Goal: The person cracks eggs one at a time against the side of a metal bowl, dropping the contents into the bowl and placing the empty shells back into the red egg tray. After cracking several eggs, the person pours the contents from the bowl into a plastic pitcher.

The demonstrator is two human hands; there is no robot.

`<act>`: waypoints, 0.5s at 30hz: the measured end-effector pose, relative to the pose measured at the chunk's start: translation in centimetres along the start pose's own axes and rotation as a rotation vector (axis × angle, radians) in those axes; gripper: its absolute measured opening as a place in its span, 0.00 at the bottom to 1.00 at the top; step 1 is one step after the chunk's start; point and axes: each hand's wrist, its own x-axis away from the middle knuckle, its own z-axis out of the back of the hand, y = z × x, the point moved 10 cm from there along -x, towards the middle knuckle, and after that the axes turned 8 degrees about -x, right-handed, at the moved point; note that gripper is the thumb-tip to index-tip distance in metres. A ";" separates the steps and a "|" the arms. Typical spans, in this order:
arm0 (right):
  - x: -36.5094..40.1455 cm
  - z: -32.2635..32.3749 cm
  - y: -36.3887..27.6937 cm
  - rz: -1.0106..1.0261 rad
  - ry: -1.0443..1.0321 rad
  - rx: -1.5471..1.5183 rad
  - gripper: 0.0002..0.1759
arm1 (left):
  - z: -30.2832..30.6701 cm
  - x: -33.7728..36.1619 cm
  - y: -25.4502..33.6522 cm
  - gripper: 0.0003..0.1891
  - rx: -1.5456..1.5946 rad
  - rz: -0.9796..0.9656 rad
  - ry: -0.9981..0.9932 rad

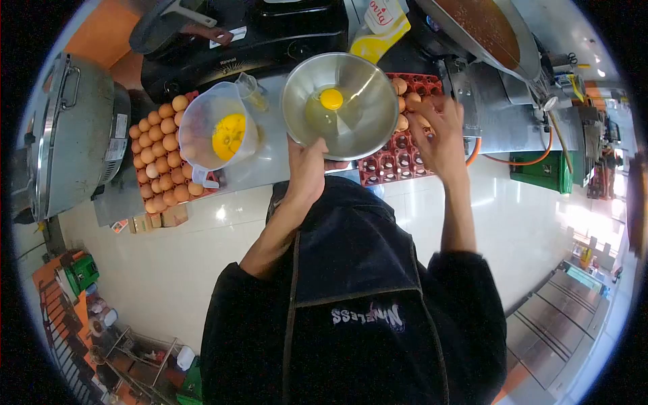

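In the head view, your left hand (307, 169) pinches the near left rim of a metal bowl (361, 131), its thumb over the edge. The bowl is tilted, with one yolk (331, 99) and clear egg white lying in it. Your right hand (442, 138) is over the red tray (398, 164) just beside the bowl, fingers bent and spread apart; it is blurred, so you cannot tell whether it touches an egg. A few brown eggs (399, 86) sit in that tray's far left part, while the near cups hold none. To the left of the bowl, a clear plastic jug (199, 111) on the steel counter (273, 138) holds yellow egg (228, 137), with a small clear cup (253, 94) near its rim. Further left is a well-filled batch of brown eggs (162, 164). Beyond the bowl are a black stove (233, 69) and a yellow-and-white pouch (381, 37).
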 end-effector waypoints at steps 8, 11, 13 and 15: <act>-3.4 -8.8 -3.0 0.426 -0.552 0.442 0.18 | -1.6 2.1 0.2 0.33 -0.013 0.024 0.074; -3.5 -10.1 -2.3 0.403 -0.634 0.504 0.23 | -1.5 2.1 -0.2 0.33 -0.006 0.005 0.097; -3.4 -10.5 -2.0 0.394 -0.663 0.534 0.22 | -1.6 2.1 -0.3 0.33 0.005 0.002 0.085; -3.3 -10.5 -2.0 0.406 -0.651 0.524 0.22 | -1.9 2.1 -0.1 0.34 0.010 -0.002 0.070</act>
